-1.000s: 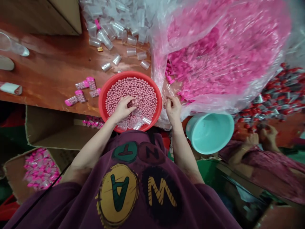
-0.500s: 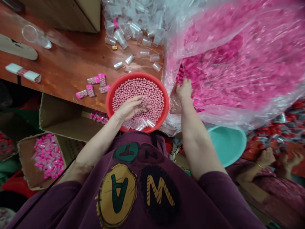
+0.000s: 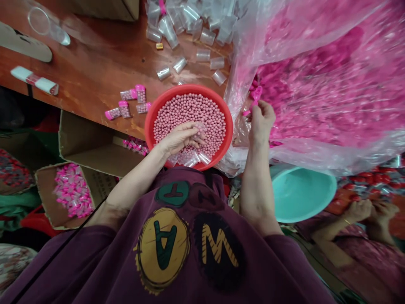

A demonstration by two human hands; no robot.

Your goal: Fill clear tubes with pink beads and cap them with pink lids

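Left hand [image 3: 179,139] curls over pink beads [image 3: 190,114], right hand [image 3: 261,124] pinches a pink cap [image 3: 257,93].

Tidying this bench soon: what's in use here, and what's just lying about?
In use: left hand, red basin, pink beads, clear plastic tubes, right hand, pink cap, bagged pink caps.
Lying about: teal basin, clear cup.
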